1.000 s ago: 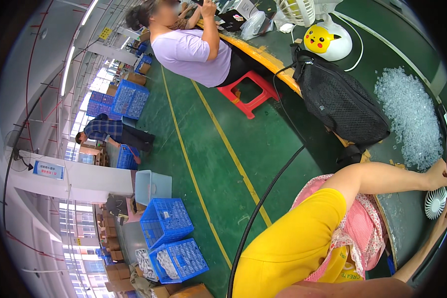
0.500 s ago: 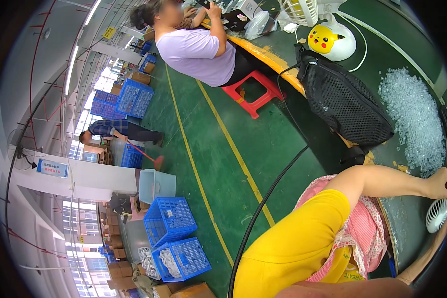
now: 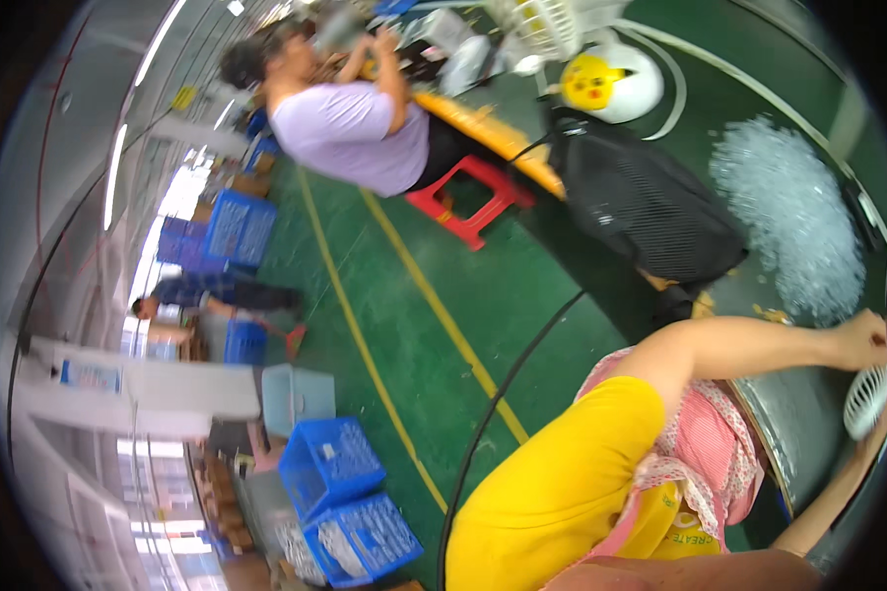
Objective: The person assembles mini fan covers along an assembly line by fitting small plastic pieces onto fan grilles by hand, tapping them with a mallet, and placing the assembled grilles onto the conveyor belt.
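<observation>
Toward half past three, close to the rim, a round white slotted plastic piece (image 3: 865, 402) sits between the person's bare hands. At three o'clock, the left hand (image 3: 855, 341) has its fingers curled at that piece's twelve o'clock edge; what its grip holds cannot be told. The right hand (image 3: 883, 421) lies along the piece's four o'clock side, its grip too hidden to tell how closed. Toward half past two, clear glassy pieces (image 3: 793, 222) lie heaped on the dark green surface (image 3: 793, 394).
</observation>
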`<state>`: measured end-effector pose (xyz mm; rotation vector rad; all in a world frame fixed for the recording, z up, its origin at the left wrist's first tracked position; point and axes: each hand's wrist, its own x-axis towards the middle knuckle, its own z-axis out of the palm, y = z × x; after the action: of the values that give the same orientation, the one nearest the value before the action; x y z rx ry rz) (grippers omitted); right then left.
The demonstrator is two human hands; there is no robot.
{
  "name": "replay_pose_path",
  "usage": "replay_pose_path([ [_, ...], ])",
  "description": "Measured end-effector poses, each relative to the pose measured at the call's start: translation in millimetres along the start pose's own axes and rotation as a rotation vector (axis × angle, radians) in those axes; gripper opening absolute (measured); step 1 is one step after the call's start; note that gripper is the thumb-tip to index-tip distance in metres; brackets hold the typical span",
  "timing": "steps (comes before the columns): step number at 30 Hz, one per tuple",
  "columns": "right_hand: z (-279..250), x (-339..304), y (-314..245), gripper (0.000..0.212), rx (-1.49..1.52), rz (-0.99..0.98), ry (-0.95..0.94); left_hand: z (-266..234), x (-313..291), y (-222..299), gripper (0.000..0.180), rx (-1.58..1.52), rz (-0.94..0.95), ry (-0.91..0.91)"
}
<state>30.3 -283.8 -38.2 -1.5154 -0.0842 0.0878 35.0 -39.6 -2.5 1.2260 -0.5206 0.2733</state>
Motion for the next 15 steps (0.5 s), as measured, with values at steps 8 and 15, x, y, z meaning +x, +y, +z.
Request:
replay_pose_path([
  [8, 144.6, -44.7, -88.7, 0.02, -0.474, -0.325, 0.123, -39.8, -16.8, 49.8, 0.016, -0.318, -0.551, 0.036],
  [15, 112.4, -58.6, -87.7, 0.016, -0.428, -0.325, 0.147, -25.9, -22.0, 50.7, 0.02, -0.424, -0.676, 0.009],
])
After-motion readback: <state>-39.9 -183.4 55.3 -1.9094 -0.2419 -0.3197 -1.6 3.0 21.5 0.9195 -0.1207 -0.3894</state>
